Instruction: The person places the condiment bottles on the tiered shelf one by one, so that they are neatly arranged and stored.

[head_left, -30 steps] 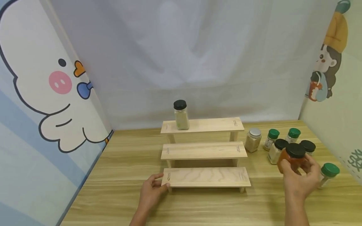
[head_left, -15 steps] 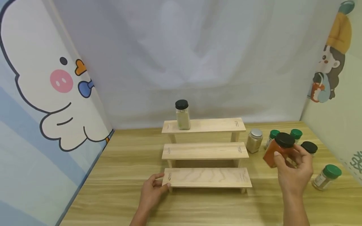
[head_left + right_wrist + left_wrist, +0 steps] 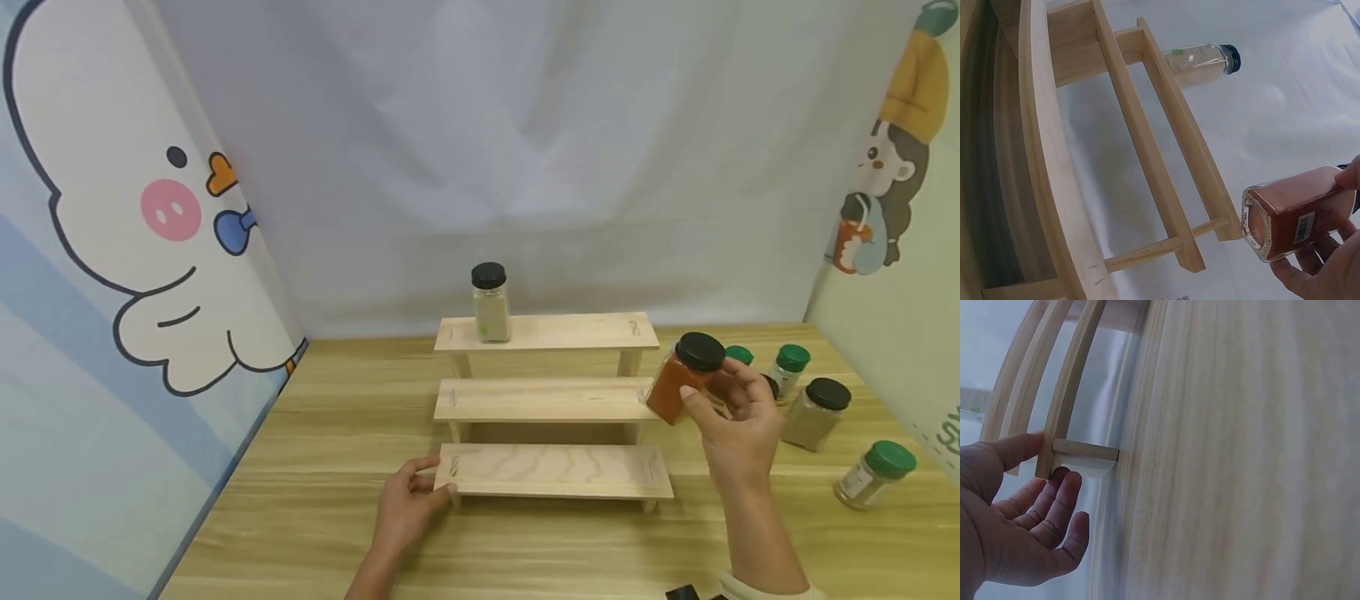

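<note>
My right hand (image 3: 742,429) holds a square glass spice jar (image 3: 670,389) of red powder with a black lid, tilted, in the air near the right end of the middle shelf. In the right wrist view, the base and barcode of the red jar (image 3: 1300,209) show. My left hand (image 3: 405,504) grips the left end of the lowest step of a three-tier wooden rack (image 3: 555,471), thumb at the front. In the left wrist view, fingers (image 3: 1054,515) curl beneath that step's end. A black-lidded jar of pale powder (image 3: 492,312) stands upright on the top step, left of centre.
Right of the rack, several jars stand on the wooden table (image 3: 315,500): a black-lidded jar (image 3: 813,417), a green-capped jar (image 3: 873,475) nearer the front, and another green-capped jar (image 3: 789,367) behind. My right hand partly hides others. A pale curtain (image 3: 525,167) hangs behind the rack.
My right hand has carried the red jar up and leftward from among the other jars to beside the rack. The left hand stays at the lowest step.
</note>
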`<act>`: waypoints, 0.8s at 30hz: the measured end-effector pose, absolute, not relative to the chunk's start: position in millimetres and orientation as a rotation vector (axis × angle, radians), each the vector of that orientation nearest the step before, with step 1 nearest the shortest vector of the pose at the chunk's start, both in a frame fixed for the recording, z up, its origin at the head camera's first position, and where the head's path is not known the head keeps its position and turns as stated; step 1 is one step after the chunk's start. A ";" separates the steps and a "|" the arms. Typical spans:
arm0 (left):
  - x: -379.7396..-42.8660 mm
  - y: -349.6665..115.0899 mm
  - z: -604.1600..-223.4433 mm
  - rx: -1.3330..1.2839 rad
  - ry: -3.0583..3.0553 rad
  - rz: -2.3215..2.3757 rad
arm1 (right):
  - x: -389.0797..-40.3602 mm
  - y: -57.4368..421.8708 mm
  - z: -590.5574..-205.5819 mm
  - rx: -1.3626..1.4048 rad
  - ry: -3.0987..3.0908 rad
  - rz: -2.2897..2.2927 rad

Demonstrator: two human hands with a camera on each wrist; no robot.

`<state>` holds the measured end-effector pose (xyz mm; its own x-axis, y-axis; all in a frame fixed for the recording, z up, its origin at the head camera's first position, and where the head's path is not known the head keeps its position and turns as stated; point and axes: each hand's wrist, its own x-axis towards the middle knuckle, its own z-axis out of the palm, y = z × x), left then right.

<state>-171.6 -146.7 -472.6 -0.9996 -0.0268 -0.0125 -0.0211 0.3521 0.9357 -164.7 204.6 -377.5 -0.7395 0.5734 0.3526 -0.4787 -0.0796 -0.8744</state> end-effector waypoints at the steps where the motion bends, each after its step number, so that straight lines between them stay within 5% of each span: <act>1: -171.6 -146.6 -472.2 0.047 -2.576 -1.791 | -166.9 203.0 -376.6 -0.082 -1.490 1.904; 24: -171.9 -144.8 -471.5 0.060 -2.583 -1.748 | -219.3 180.7 -364.9 0.147 -1.656 2.023</act>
